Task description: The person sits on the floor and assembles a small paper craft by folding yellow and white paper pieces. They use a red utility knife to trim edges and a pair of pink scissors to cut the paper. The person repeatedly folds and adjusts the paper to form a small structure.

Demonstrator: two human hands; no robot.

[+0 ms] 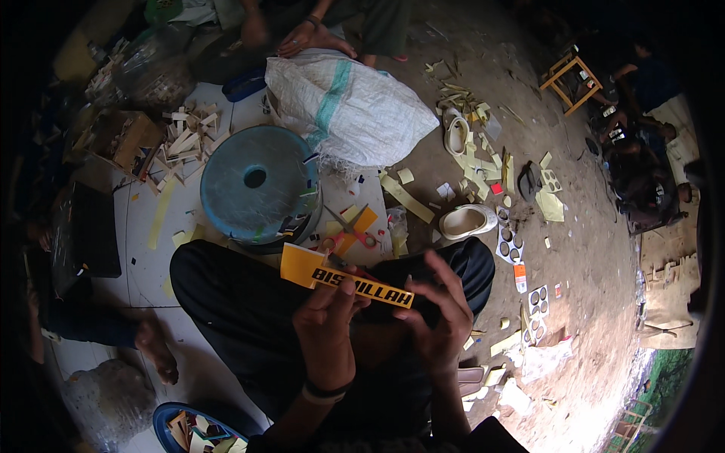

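Note:
My left hand (326, 340) pinches a yellow-orange strip with bold black lettering (362, 287) between thumb and fingers, above my crossed legs. A wider plain orange flap (297, 264) stands out at the strip's left end. A dark and red item shows partly behind the strip; its kind is hidden. At the strip's right end is my right hand (434, 321), its fingers spread and its thumb close to the strip; I cannot tell whether they touch. Beyond my knees, scissors with pinkish-red handles (351, 230) lie open on an orange piece beside a round blue tub (257, 181).
A white woven sack (347, 106) lies ahead, near another person's hands (317, 41). Wooden pieces (185, 140) are heaped at the left. Paper scraps and white shoes (467, 222) litter the ground at right. A blue basin (162, 423) of offcuts stands at lower left.

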